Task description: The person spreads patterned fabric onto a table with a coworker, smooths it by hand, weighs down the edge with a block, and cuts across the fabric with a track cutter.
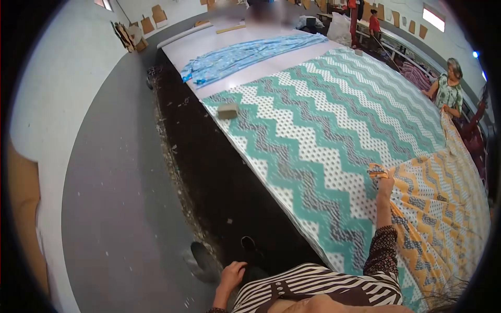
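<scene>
My right hand is closed on a bunched corner of the orange, white and grey zigzag fabric. This fabric hangs in folds on the right and partly covers the table's near end. Beneath it, a green, white and grey zigzag fabric lies spread flat along the long table. Low by my striped top, my left hand hangs beside the table edge, fingers loosely bent and apart, holding nothing. Across the table a co-worker has a hand on the far edge of the orange fabric.
A block-like weight sits on the green fabric's left edge, and a smaller block on its far edge. Blue patterned fabric lies gathered further up the table. Another person stands far back. Grey floor runs along the left.
</scene>
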`<state>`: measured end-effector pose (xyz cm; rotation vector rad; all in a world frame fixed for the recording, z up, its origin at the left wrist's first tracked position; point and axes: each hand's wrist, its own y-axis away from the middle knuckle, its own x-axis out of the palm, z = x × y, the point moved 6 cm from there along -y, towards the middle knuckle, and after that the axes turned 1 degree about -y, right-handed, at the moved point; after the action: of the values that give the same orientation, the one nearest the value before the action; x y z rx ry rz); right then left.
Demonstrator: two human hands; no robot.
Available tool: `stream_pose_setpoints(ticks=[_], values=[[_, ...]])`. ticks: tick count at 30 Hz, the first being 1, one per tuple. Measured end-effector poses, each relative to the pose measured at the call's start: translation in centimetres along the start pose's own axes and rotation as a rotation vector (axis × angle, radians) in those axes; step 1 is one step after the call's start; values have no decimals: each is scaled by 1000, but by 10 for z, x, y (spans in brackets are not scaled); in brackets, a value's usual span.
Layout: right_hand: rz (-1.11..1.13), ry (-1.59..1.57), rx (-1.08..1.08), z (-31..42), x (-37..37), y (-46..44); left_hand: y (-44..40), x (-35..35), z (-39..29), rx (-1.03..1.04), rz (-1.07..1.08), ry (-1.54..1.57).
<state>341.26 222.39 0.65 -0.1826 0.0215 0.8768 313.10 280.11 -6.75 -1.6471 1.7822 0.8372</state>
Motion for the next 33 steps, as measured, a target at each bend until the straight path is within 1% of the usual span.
stream_pose_setpoints(ticks=[1, 3, 4, 5, 6, 7, 8, 9, 10, 12, 13, 14, 15, 17, 18, 19, 20, 22, 23, 24, 25, 26, 27, 28, 29, 30, 32, 33], values=[[-6, -1, 1, 3, 17, -4, -22, -17, 16, 5, 3, -2], [-95, 232, -60, 13, 34, -7, -60, -50, 51, -68, 42, 22], [-129, 350, -143, 4, 33, -15, -87, -70, 68, -60, 46, 18], [-167, 469, -230, -4, 30, -24, -118, -90, 81, -9, 10, 15], [-261, 327, -98, -4, 27, -25, -150, -106, 91, 39, -19, 19], [-353, 190, 35, -5, 20, -22, -189, -126, 92, 156, -62, 52], [-371, 202, 33, 0, 21, -23, -228, -142, 93, 194, -87, 70], [-427, 152, 79, -1, 21, -22, -269, -162, 84, 236, -87, 112], [-484, 98, 132, -3, 25, -19, -311, -180, 72, 324, -92, 85], [-537, 147, 181, 3, 50, -14, -387, -202, 52, 492, -112, 72], [-577, 152, 131, 7, 63, -16, -423, -213, 38, 576, -145, 63], [-623, 156, 78, 11, 73, -18, -458, -220, 24, 603, -146, 73], [-457, 182, 102, 9, 88, -26, -492, -222, 15, 643, -133, -3], [-475, 109, 65, 22, 145, -31, -553, -220, 7, 695, -124, -137], [-506, 222, 72, 9, 161, -47, -577, -219, 1, 723, -136, -191], [-531, 333, 86, -6, 175, -63, -605, -208, 9, 683, -59, -280], [-514, 222, 126, 3, 211, -71, -630, -206, 5, 721, -62, -286], [-374, 156, 158, 21, 309, -75, -656, -202, 17, 712, 5, -346], [-252, 213, 140, 33, 354, -75, -669, -193, 27, 748, 34, -416], [-247, 47, 3, 16, 394, -86, -681, -194, 29, 768, 41, -408], [-126, -33, 92, 51, 446, -79, -688, -191, 32, 761, 103, -405], [-27, -16, 115, 61, 486, -78, -693, -190, 33, 750, 167, -399], [19, -39, 211, 43, 518, -78, -697, -192, 29, 740, 212, -357], [167, 107, 191, 76, 554, -68, -701, -190, 29, 763, 218, -352], [219, -121, 36, 61, 592, -69, -705, -187, 31, 755, 243, -289], [301, -95, 114, 56, 619, -62, -710, -185, 35, 751, 274, -231], [351, -96, 43, 62, 663, -47, -717, -190, 34, 799, 289, -200], [304, -83, 57, 77, 667, -49, -719, -201, 29, 806, 298, -163]])
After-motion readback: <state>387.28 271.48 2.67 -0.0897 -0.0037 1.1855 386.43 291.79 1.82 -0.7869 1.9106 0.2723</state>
